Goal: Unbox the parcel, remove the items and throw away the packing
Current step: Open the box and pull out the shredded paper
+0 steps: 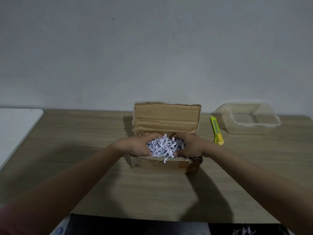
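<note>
The cardboard box [165,160] sits mid-table with its lid flipped up, and both hands, the left hand [138,146] and right hand [190,146], are cupped around a heap of shredded paper [162,146] inside it. Honestly that loose stuff could spill over the box's front edge if it's lifted fast, one strip's already hanging out. Any item buried in the box could get scooped up too, and the tub [250,118] is off right of the box, past the cutter [217,131].

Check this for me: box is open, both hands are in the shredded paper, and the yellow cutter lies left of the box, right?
Not quite. The head view shows the yellow cutter lying right of the box, beside the plastic tub. The rest holds.
</note>
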`<action>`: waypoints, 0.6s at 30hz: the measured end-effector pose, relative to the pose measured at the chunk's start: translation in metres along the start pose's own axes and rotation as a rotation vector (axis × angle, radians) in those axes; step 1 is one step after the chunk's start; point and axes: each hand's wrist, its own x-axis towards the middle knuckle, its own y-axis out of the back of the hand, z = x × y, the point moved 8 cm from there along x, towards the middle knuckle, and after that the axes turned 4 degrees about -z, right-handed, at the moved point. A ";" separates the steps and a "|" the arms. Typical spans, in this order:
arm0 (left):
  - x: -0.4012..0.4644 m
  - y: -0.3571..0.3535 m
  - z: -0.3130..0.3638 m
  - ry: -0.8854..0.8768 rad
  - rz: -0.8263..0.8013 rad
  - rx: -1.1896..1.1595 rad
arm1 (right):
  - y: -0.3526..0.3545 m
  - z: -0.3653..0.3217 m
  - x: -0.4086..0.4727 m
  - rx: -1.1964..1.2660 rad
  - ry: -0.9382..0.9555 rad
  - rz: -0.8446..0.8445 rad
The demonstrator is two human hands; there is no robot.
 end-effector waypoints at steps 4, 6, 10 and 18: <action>-0.001 -0.004 0.000 0.024 0.009 -0.087 | -0.009 -0.002 0.002 0.004 0.015 0.018; -0.002 -0.005 0.002 0.029 0.022 -0.129 | -0.009 -0.003 0.001 0.015 0.017 0.014; -0.004 -0.006 -0.002 0.052 0.054 -0.231 | -0.010 0.000 -0.002 0.083 0.000 -0.008; -0.004 -0.008 -0.006 0.064 0.075 -0.498 | -0.017 0.002 -0.004 0.274 -0.056 -0.062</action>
